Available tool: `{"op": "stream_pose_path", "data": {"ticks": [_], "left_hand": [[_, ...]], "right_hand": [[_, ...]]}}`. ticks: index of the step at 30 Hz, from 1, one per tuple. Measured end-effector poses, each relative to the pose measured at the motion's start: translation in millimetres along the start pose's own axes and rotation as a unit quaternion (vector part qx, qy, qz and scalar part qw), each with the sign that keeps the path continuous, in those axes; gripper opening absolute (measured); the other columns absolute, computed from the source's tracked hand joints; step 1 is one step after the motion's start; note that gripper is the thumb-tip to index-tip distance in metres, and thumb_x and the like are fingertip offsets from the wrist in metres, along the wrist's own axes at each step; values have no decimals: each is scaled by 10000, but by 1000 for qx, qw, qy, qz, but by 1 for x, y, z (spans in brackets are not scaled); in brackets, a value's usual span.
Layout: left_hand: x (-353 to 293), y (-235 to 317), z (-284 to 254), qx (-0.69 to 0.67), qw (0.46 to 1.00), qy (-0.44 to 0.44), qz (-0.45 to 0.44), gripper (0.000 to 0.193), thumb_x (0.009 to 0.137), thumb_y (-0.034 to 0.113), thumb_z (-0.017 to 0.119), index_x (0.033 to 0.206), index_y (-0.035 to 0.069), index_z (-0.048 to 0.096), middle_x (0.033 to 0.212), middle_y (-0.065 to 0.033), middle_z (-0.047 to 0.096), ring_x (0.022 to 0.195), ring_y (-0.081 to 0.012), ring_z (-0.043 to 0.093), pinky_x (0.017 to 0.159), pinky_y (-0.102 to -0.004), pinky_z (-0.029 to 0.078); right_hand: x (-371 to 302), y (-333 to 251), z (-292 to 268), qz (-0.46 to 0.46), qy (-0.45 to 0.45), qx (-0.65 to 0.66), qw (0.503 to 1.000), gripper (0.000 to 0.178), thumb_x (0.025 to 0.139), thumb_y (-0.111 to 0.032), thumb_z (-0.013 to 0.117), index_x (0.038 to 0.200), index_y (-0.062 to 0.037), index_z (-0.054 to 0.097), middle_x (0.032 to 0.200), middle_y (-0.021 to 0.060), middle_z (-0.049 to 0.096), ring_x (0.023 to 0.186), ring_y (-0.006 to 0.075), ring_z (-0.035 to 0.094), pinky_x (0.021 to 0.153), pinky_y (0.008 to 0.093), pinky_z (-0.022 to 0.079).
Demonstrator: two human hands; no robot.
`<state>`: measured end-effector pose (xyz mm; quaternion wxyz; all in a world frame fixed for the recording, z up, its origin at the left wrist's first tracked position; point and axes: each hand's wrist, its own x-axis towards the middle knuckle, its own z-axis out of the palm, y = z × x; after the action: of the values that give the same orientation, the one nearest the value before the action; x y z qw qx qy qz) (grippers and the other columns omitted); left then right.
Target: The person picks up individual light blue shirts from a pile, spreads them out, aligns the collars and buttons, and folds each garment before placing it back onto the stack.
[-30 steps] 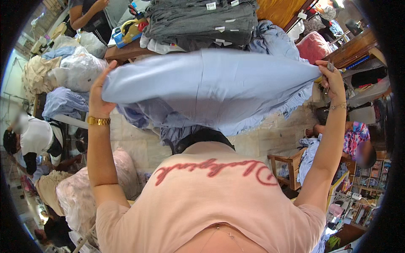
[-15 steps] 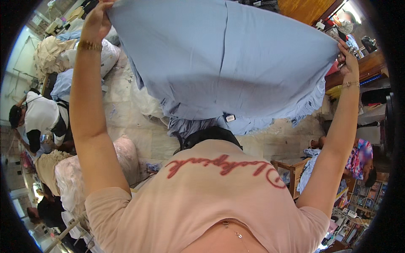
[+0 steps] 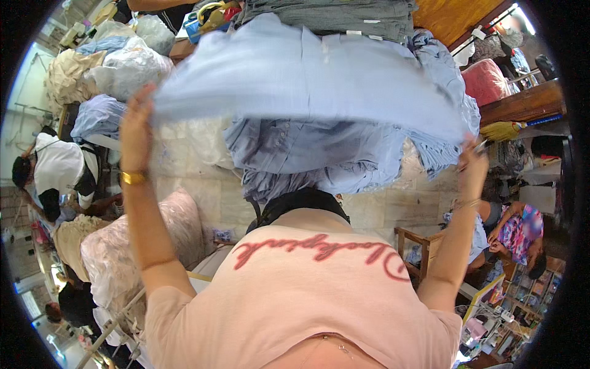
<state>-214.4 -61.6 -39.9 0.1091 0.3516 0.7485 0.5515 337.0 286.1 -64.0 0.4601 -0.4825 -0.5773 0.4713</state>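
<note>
A light-blue garment (image 3: 264,80) is spread wide between my two hands, blurred by motion, with a seam line down its middle. My left hand (image 3: 139,120), somewhat smeared, is closed on its left edge. At the right edge, my right hand (image 3: 472,165) pinches the cloth; a small pale glint shows by its fingers, too small to name. Below the raised garment lies a heap of blue shirts (image 3: 307,147), nearest to my body, with a row of buttons showing on one. More blue cloth (image 3: 439,67) bunches at the far right of the heap.
A stack of dark grey garments (image 3: 332,17) lies at the far side. Bagged cloth (image 3: 132,67) and a large wrapped bundle (image 3: 144,240) are on the left. A wooden stool (image 3: 424,246) stands right. People sit at both sides, including one in a white top (image 3: 64,169).
Both my hands have come down and nearer, and the garment has dropped with them from its raised, stretched position. The grey stack and the buttoned shirt in the heap now show.
</note>
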Motion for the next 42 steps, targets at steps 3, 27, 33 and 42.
{"op": "stream_pose_path", "data": {"ticks": [3, 27, 33, 42], "left_hand": [[-65, -86, 32, -188, 969, -10, -158, 252, 835, 88, 482, 1080, 64, 538, 953, -23, 547, 825, -84, 489, 753, -209, 383], [-75, -97, 204, 84, 967, -222, 91, 142, 735, 83, 580, 868, 45, 612, 877, -103, 567, 762, -267, 559, 691, -327, 453], [-73, -104, 289, 103, 950, -254, 151, 142, 719, 156, 621, 811, 48, 630, 808, -112, 574, 747, -274, 564, 682, -353, 446], [-60, -109, 276, 27, 971, -237, -37, 203, 712, 242, 647, 777, 49, 659, 743, -119, 585, 684, -247, 567, 622, -321, 436]], "right_hand": [[-56, 93, 21, 158, 19, 45, 986, 200, 752, -61, 596, 947, -16, 598, 694, -17, 522, 470, 57, 382, 408, 191, 286], [-86, 128, 202, -151, -291, -278, 903, 177, 813, -98, 474, 945, -58, 585, 966, 131, 538, 887, 307, 511, 773, 360, 404], [-58, 159, 257, -185, -364, -284, 867, 250, 856, -192, 430, 1033, -77, 562, 1016, 140, 543, 969, 298, 500, 830, 351, 397], [-88, 124, 255, -186, -328, -420, 826, 275, 834, -315, 472, 887, -50, 520, 890, 120, 572, 776, 305, 569, 637, 399, 458]]}}
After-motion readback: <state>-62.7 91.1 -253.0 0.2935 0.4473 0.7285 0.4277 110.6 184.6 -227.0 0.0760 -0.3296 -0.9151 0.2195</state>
